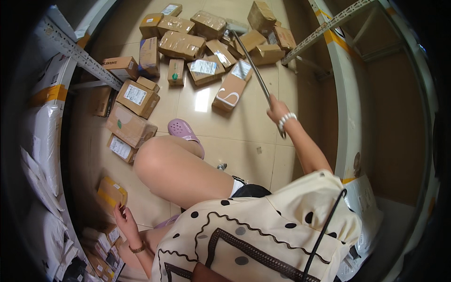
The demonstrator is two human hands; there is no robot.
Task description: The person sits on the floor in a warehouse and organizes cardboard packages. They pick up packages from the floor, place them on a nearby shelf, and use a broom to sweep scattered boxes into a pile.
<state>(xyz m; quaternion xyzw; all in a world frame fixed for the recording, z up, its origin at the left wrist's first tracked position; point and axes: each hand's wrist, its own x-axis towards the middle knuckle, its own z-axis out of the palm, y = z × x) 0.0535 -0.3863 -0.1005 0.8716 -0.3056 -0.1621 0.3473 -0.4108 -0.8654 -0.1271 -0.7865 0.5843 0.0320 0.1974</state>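
My right hand (278, 109) is closed around a thin metal rod (254, 68) near its lower end. The rod slants up and to the left, and its far tip is over the cardboard boxes on the floor. Below its middle lies a long brown box (232, 86) with a white label and a white curved mark. My left hand (125, 220) is low on the left, holding nothing, with its fingers loosely apart. Its fingertips overlap the edge of a small box with yellow tape (112, 194); whether they touch is unclear.
Several cardboard boxes (182, 45) lie scattered ahead on the tiled floor (239, 141). More boxes (132, 125) line the left side. Metal shelving uprights (81, 58) stand left and right (326, 30). Plastic-wrapped parcels (45, 148) sit at the left. My foot wears a purple clog (181, 128).
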